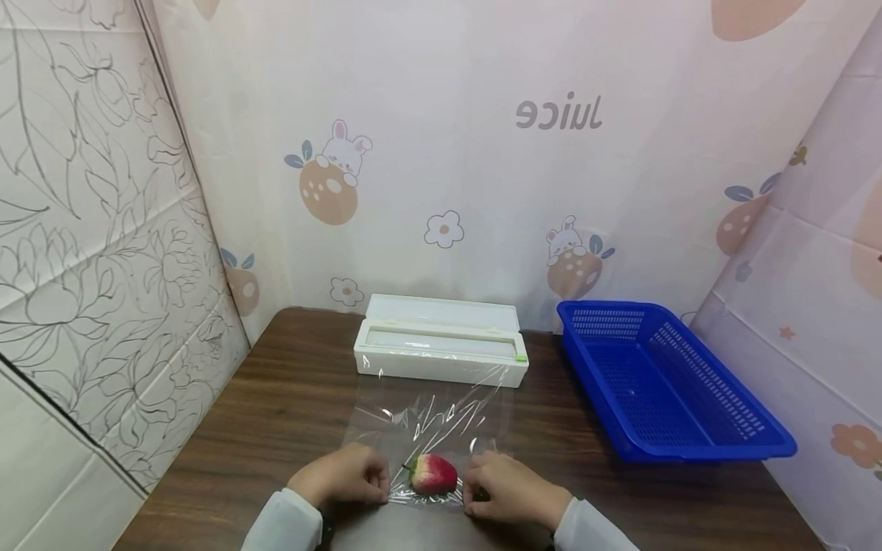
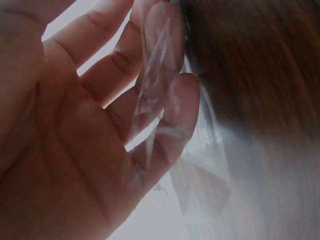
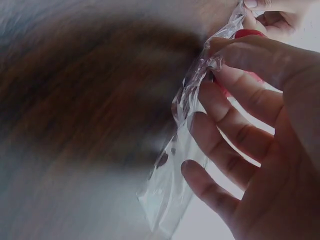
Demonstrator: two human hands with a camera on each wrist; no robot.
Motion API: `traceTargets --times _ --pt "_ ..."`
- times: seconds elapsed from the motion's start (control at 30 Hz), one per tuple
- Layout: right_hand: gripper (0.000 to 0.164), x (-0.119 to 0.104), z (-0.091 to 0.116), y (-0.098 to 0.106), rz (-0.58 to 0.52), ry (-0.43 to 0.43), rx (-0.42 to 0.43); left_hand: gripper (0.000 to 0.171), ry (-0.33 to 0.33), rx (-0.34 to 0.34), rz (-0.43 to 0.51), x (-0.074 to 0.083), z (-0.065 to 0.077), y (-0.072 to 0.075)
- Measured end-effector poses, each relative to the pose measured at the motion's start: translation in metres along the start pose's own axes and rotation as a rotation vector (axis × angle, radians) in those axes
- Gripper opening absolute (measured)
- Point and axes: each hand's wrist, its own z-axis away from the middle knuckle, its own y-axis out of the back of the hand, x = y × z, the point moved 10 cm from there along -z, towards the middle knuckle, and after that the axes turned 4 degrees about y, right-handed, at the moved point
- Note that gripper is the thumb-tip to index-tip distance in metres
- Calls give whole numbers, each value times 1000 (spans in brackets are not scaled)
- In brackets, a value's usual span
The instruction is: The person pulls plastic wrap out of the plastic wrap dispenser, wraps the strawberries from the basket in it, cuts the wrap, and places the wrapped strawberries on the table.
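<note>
A sheet of clear plastic wrap (image 1: 427,421) stretches from a white wrap dispenser box (image 1: 441,369) toward the front of the table. A red and pale yellow strawberry (image 1: 432,474) with a green stem end lies at the near part of the wrap, between the hands. My left hand (image 1: 344,476) pinches the near left corner; in the left wrist view, wrap (image 2: 155,90) drapes across its curled fingers. On the other side, my right hand (image 1: 513,490) pinches the near right edge. Bunched wrap (image 3: 186,102) shows between its thumb and forefinger in the right wrist view.
A blue perforated basket (image 1: 613,405) stands on the right of the brown wooden table (image 1: 276,405). The dispenser's lid (image 1: 441,312) is raised toward the printed curtain (image 1: 427,153) behind. Another curtain (image 1: 103,229) hangs at the left.
</note>
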Motion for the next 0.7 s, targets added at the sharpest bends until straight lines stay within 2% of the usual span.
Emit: traceTargets --times 0.3,0.57,0.63,0.7 --pt "18 1 1 8 -126 66 63 15 -40 28 -8 10 3 10" --pt "13 7 1 8 -283 27 75 15 -86 49 14 16 1 19" --pt "18 8 -1 9 -292 23 79 14 -93 53 12 18 0 20" --pt "30 8 -2 9 -285 20 79 14 -103 58 4 19 -1 20"
